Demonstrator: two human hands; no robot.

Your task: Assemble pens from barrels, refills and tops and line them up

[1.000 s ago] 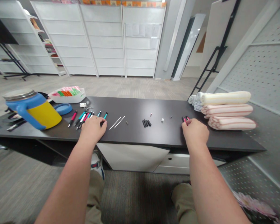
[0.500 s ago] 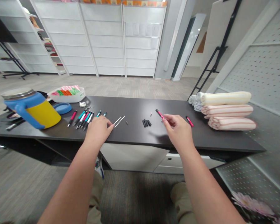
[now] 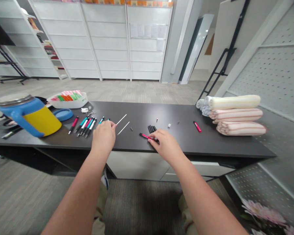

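My left hand [image 3: 103, 135] pinches the lower end of a thin white pen refill [image 3: 122, 119], which points up and away to the right. A second refill [image 3: 123, 128] lies on the dark tabletop beside it, with a small spring [image 3: 131, 129] to its right. My right hand [image 3: 165, 145] is closed on a pink and black pen barrel [image 3: 145, 135], held level low over the table and pointing left. Behind it are several short black grips [image 3: 151, 129], partly covered by my fingers. A pink barrel piece [image 3: 197, 126] lies farther right.
Several pens [image 3: 86, 125] lie left of my left hand, near a blue and yellow mug [image 3: 42, 119], a blue lid [image 3: 63, 114] and a white basket [image 3: 71, 103]. Tiny parts, including a white piece [image 3: 169, 125], are scattered right of centre. Rolled towels [image 3: 237, 115] are stacked at the right.
My right hand has moved left and lower with the pen barrel, now in front of the black grips. The left hand has lifted one refill away from the other.
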